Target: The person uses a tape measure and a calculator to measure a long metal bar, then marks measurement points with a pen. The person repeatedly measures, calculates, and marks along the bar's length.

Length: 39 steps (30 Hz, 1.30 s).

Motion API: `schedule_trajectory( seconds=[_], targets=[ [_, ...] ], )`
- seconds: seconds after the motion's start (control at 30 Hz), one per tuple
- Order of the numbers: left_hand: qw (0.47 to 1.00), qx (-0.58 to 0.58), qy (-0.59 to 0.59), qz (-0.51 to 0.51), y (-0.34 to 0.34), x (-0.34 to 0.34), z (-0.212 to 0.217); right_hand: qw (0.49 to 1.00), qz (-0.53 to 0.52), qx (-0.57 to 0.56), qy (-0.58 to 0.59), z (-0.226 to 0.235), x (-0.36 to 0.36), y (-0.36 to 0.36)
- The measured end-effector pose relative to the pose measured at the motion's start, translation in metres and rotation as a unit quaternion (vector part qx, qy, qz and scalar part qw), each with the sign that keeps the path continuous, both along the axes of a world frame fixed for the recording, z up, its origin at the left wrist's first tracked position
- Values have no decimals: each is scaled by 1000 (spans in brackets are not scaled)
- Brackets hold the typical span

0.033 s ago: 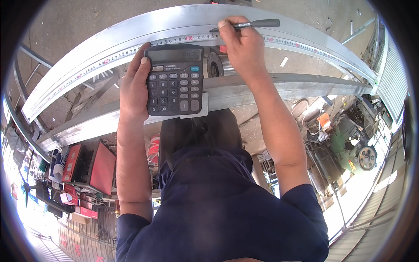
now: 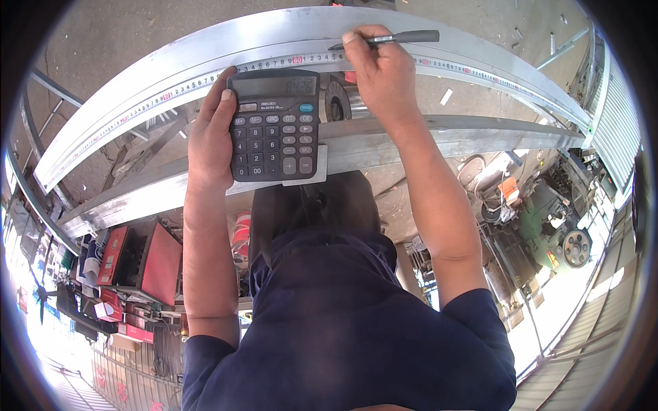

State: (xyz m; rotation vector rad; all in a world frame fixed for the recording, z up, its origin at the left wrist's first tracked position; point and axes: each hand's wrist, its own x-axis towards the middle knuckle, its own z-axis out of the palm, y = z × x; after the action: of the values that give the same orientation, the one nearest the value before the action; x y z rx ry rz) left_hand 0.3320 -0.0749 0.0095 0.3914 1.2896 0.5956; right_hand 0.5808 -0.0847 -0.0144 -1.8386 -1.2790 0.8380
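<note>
A black desk calculator [image 2: 279,108] is held upright by its left edge in my left hand [image 2: 210,147], thumb at the front beside its grey display. My right hand [image 2: 387,75] pinches a black marker pen [image 2: 417,36]. Its tip points left, at the tape's upper edge; whether it touches the metal I cannot tell. A yellowish-white tape measure [image 2: 449,66] with black and red markings runs along a long silver metal bar [image 2: 205,42], which looks curved through the lens. The calculator's top reaches just below the tape. My left fingertips, behind the calculator, are partly hidden.
A second metal beam [image 2: 384,140] crosses nearer to me, below the calculator. Red cabinets [image 2: 147,264] and boxes stand at the lower left. Green machinery with a round handwheel [image 2: 576,247] is at the right. Small offcuts [image 2: 447,96] lie on the floor.
</note>
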Motion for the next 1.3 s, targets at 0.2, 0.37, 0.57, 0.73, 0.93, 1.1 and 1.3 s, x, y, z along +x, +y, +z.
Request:
schedule_trajectory(
  seconds=[0.2,0.37,0.57,0.73,0.93,1.1,1.3],
  targets=[
    [1000,2,1,-2,0,-1,0,1000,-1,-10,2,-1,0,-1],
    [1000,-1,-14,11,0,-1,0,995,-52,-43,68,1,1,-1],
    [1000,-3,3,-29,3,-5,-1,982,-83,-50,159,16,4,6],
    [998,-33,-54,-5,3,-7,14,971,-57,-71,220,59,-4,-26],
    [996,-45,-71,-6,1,-1,31,947,-17,-162,277,107,-42,-95],
    [994,-46,-96,3,0,7,38,933,-35,-194,301,102,-57,-115],
    [993,-44,-105,-5,-3,10,41,947,-42,-164,273,110,-54,-122]
  ],
)
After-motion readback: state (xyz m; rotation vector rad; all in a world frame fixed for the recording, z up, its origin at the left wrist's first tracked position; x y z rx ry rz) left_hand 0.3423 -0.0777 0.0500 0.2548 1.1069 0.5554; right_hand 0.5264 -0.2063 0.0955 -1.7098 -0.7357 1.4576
